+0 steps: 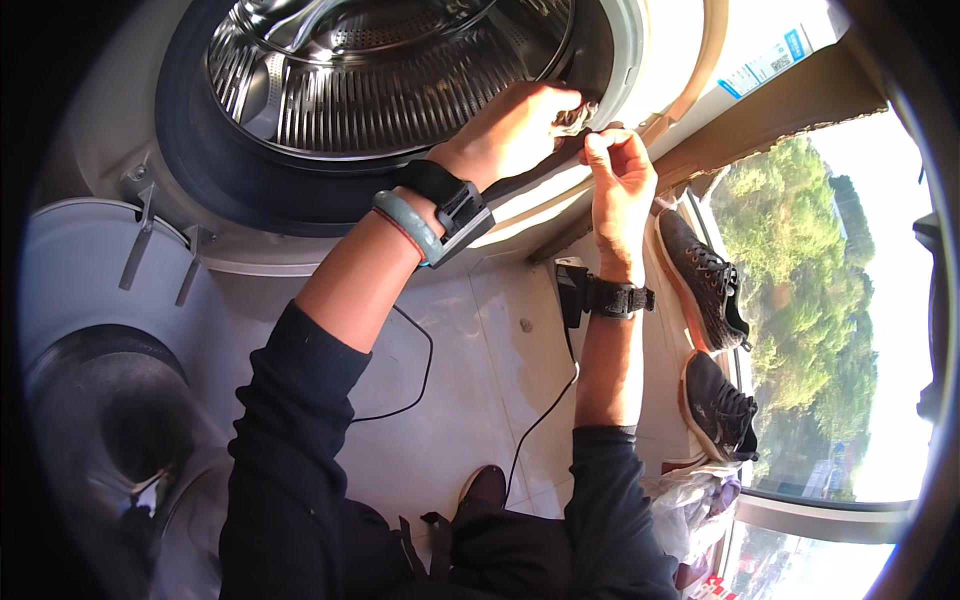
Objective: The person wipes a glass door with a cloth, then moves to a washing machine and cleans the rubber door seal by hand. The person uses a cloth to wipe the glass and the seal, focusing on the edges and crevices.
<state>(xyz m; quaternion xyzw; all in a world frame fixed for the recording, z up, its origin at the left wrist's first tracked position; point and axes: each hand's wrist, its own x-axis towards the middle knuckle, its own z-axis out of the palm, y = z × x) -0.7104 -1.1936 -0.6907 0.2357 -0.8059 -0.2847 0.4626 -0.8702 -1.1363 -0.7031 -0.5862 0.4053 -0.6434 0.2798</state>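
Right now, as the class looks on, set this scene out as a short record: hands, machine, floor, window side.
Left hand: closed on a small crumpled bundle, kind unclear
Right hand: thumb and forefinger close together beside it; any hold unclear
Machine: front-loading washing machine, porthole door open at lower left
Floor: pale tiles, black cable
Window side: two dark lace-up sneakers

2 dark sneakers (702,275) over there beside the window (835,515), green trees (800,240) bright outside, a black cord (431,350) curving over pale tiles (480,350)!
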